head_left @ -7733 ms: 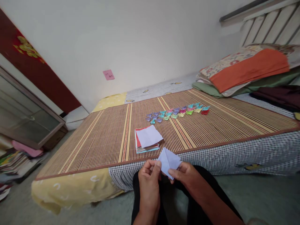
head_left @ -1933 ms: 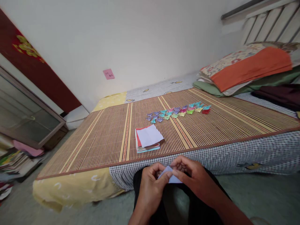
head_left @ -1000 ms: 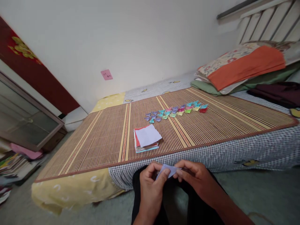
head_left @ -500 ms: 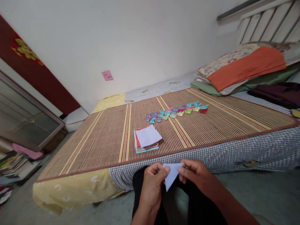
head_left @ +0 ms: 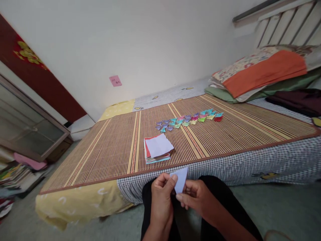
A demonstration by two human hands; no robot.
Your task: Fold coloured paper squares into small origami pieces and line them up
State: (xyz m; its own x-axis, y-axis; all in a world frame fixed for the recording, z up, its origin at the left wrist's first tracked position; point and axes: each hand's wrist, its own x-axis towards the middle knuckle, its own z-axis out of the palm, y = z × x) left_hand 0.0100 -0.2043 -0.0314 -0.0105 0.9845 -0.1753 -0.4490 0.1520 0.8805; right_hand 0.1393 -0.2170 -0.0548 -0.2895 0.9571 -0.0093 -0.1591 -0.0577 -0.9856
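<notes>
The left hand I watch through the head camera pinches a folded paper, pale lilac, its thumb flat on the upper left part and its fingers bent behind. The right hand closes thumb and curled fingers at the paper's lower tip; from where I sit, some of those fingers are hidden behind one another. The paper is up in the air between the two hands, over the person's dark-clad knees, with a corner pointing up towards the bed.

Just beyond, I see the bed's near edge, where a checked sheet hangs down beside a yellow cloth. On the striped mat sits a stack of paper, a pale sheet lying askew on top and a red one showing under it. Farther back, small folded paper pieces in purple, blue, green, yellow and pink lie close together in slanting rows. Off to the far right I make out piled pillows, an orange band across the top one, and behind everything a pink note on the white wall.
</notes>
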